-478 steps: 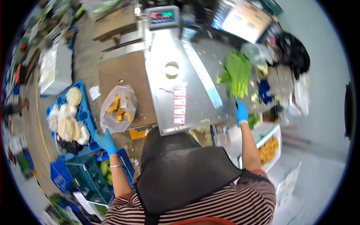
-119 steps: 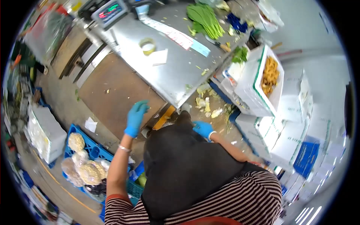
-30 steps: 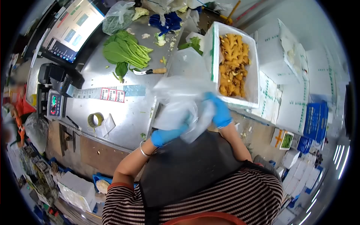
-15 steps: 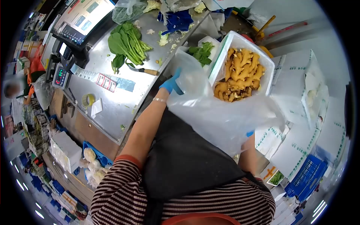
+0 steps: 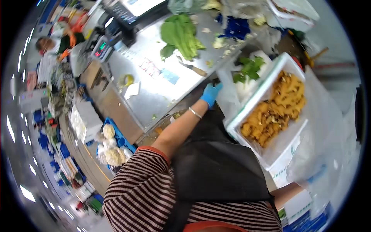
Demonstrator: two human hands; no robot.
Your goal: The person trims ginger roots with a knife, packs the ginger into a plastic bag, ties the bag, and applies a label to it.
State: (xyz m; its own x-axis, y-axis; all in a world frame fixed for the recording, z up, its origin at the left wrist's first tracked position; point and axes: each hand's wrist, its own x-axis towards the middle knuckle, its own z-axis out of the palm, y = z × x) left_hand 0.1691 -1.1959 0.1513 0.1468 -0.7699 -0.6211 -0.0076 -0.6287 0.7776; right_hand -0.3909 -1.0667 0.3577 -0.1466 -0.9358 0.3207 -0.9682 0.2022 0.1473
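A large clear plastic bag [image 5: 322,127] is spread around the white foam box [image 5: 235,120] of ginger [image 5: 276,110]. My left hand [image 5: 211,94], in a blue glove, is closed on the bag's edge at the box's left side, beside the metal table. My right hand [image 5: 317,174] shows only as a blurred blue shape behind the bag, at the lower right; its fingers cannot be made out. Leafy greens [image 5: 249,69] lie just beyond the box.
On the metal table [image 5: 154,98] are green vegetables [image 5: 179,36], a knife [image 5: 193,67], labels, tape [image 5: 127,80] and a scale [image 5: 102,49]. A blue crate [image 5: 123,139] with bagged goods stands on the left. Another person [image 5: 50,44] is at the far upper left.
The bag, bunched up between my hands a second ago, is now spread wide about the ginger box. My right hand has moved outward to the lower right, and the view has turned.
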